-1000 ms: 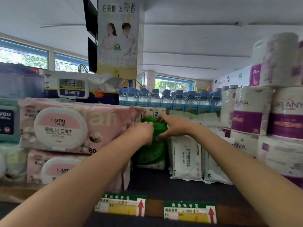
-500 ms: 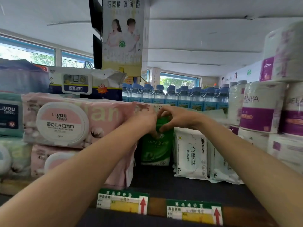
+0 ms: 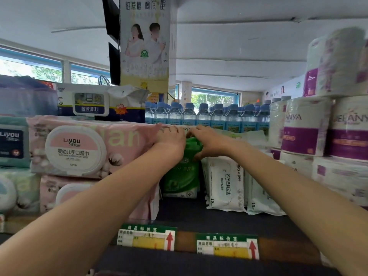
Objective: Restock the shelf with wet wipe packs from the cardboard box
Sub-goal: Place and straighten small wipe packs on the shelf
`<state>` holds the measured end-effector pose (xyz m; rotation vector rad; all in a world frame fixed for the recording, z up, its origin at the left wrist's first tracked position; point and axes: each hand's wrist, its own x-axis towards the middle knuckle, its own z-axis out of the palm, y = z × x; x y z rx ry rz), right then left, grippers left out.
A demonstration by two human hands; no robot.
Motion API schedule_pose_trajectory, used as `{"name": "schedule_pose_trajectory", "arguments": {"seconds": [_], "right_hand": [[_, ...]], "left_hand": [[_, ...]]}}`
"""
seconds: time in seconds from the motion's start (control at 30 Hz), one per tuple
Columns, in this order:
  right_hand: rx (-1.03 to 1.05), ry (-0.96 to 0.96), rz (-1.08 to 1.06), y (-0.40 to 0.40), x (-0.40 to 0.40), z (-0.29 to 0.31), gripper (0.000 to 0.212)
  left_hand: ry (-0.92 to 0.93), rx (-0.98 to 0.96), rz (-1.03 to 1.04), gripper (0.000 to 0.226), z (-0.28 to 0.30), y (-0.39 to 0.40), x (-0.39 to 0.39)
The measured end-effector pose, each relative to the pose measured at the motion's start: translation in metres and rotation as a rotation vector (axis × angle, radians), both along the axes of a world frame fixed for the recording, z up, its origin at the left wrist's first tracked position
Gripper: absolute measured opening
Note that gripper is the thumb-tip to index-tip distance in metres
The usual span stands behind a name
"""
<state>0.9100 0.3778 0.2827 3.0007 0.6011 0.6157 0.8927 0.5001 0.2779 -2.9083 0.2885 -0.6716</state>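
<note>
Shelf (image 3: 229,222) dark, under white ceiling (image 3: 239,46).

Soft window daylight, warped blurry edges

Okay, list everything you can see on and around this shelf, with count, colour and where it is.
green wipe pack: one, green, upright at shelf centre, top held by both hands
white baby wipe packs: two showing, white, right of the green pack
pink Liyou packs: two, pink, stacked at left
kitchen wipe pack: one, white and navy, atop the pink stack
water bottles: a row, blue caps, behind
tissue rolls: several, white and purple, right
price labels: two, green and yellow, shelf edge
left hand: grips pack top
right hand: grips pack top
</note>
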Motion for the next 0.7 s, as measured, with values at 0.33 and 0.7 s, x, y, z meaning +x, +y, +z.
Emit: {"name": "schedule_pose_trajectory", "arguments": {"seconds": [0.33,0.7], "right_hand": [[-0.047,0.217,-0.203,-0.084,-0.058,-0.005,0.078],[-0.174,-0.007,-0.234,-0.093,-0.068,-0.055,0.071]], "left_hand": [[0.341,-0.257,-0.327,0.041,-0.039,-0.013,-0.055],[0.412,-1.012,-0.487,0.052,-0.051,-0.055,-0.024]]}}
